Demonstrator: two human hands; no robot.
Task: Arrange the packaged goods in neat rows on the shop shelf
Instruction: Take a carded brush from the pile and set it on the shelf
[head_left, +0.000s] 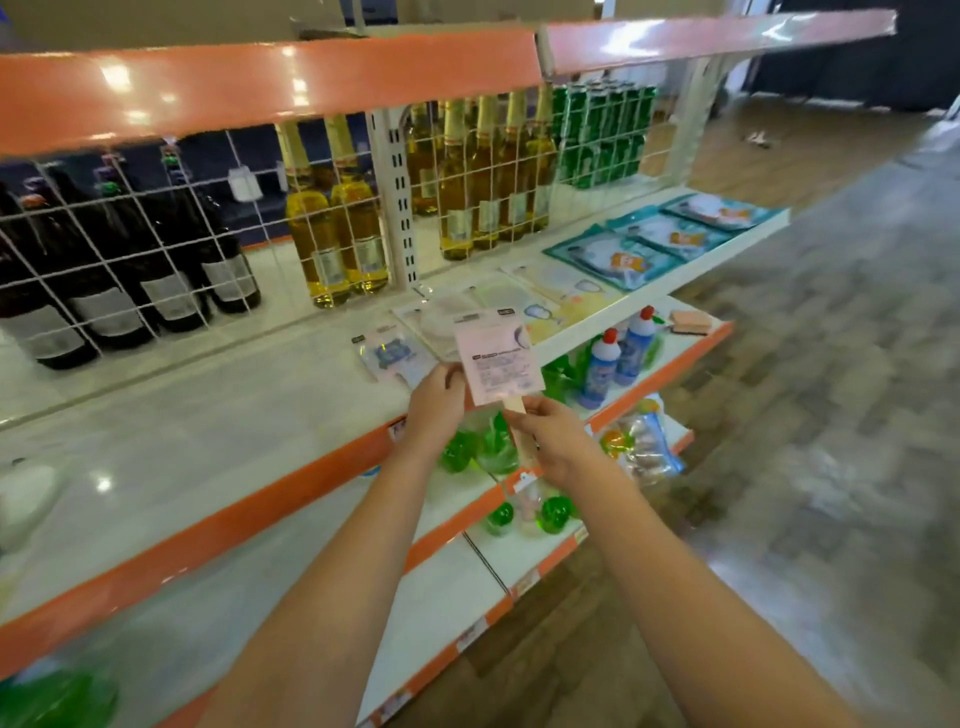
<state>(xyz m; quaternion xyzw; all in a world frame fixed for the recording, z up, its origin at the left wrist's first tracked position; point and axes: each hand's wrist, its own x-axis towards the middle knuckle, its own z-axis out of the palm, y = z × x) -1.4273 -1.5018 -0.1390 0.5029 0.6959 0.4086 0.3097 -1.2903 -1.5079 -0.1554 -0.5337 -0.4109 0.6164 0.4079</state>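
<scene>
White shop shelf (218, 415) carries 3 teal packets (670, 236) already rowed; both hands' fingers, left hand (435, 402) and right hand (555, 439), pinch a pink packet (497, 361), unplaced; loose packets (395, 353) remain.

Pink pkt (497, 357) upright, above shelf (249, 415) edge

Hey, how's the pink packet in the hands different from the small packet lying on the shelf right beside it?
The pink packet is held upright above the shelf edge, gripped by the left hand and right hand; the small packet lies flat on the shelf, untouched. The pink packet shows a printed text side; the small packet shows something blue. Both are small flat packets.
</scene>
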